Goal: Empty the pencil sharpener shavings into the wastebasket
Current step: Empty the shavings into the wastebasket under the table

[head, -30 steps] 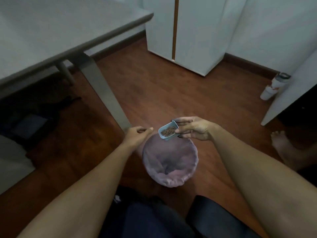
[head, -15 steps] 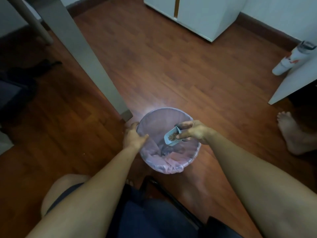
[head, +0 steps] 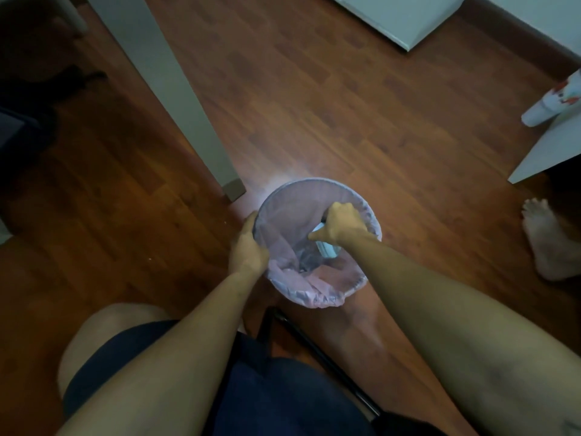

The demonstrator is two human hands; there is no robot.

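Right hand [head: 341, 223] pinches the small pale-blue plastic shavings tray [head: 327, 248], tipped down inside the round pink-lined wire wastebasket [head: 317, 243]. Left hand [head: 248, 247] grips its rim. Shaking hard could flick shavings onto the wooden floor [head: 345, 105].

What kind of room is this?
Probably a room at home, maybe a study: reddish-brown wooden floor, grey desk leg, white cabinet, and a small round wastebasket with a pink liner.
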